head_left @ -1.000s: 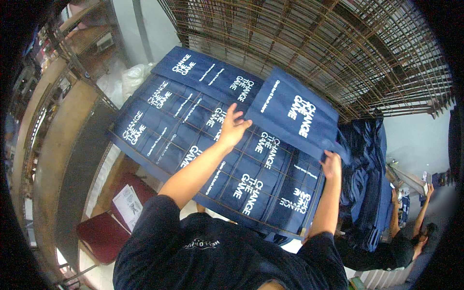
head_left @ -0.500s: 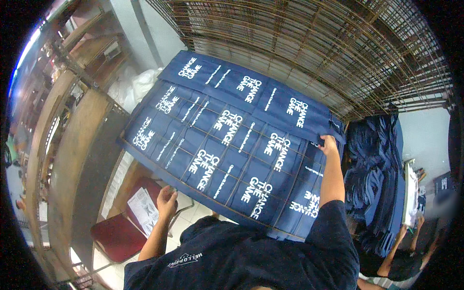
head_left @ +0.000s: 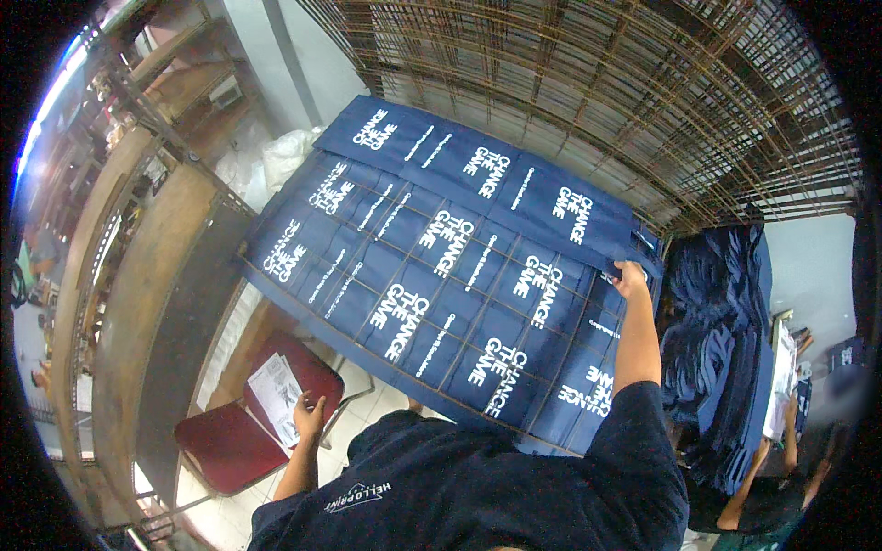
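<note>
Navy fabric panels with white printing (head_left: pixel 432 266) lie spread in rows over a wire drying rack. Along the far side, a strip of the same fabric (head_left: pixel 524 179) overlaps the row below it. At the near right corner of that strip, my right hand (head_left: pixel 630 277) pinches the fabric edge between thumb and fingers. My left hand (head_left: pixel 310 416) hangs off the rack's near left side, its fingers loosely apart with nothing in them. Beneath it in the picture is a dark red chair (head_left: pixel 230 450) with printed paper sheets (head_left: pixel 276 390) on it.
Stacked wire racks (head_left: pixel 588 92) rise behind the fabric. A thick pile of navy pieces (head_left: pixel 717 331) hangs at the right, with another person's arms (head_left: pixel 767 459) beyond it. Wooden shelving (head_left: pixel 138 303) stands on the left, near white plastic bags (head_left: pixel 285 158).
My left hand has come away from the rack's near edge and dropped toward the chair. The right hand keeps its pinch on the fabric corner. The whole view has shifted slightly.
</note>
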A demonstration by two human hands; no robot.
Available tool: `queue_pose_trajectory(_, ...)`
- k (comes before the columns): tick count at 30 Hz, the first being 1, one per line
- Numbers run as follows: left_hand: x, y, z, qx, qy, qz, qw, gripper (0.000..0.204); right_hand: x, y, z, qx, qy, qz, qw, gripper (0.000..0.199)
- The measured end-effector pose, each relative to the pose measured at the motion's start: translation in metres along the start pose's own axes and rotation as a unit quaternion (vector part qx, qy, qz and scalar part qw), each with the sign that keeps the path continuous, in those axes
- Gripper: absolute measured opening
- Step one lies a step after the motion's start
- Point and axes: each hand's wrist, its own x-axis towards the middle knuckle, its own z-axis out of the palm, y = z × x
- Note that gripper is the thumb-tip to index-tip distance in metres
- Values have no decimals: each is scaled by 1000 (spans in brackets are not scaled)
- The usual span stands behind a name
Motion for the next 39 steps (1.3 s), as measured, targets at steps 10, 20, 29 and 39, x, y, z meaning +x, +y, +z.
queue_pose_trajectory(10, -4, -32, 3, 10, -71, -49, 996, 49, 2, 6, -1, -3, 4, -3, 1000, 26)
queue_pose_trajectory(20, -8, -47, -10, -51, -105, -90, 989, 43, -28, 3, 15, 39, 52, 3, 998, 36)
queue_pose_trajectory(29, 16, -63, -8, -51, -142, -89, 985, 45, -23, 14, 14, -46, 163, -59, 984, 17)
queue_pose_trajectory(39, 34, -71, 18, -118, -208, -158, 958, 39, -90, 13, -22, -368, 226, -214, 876, 44)
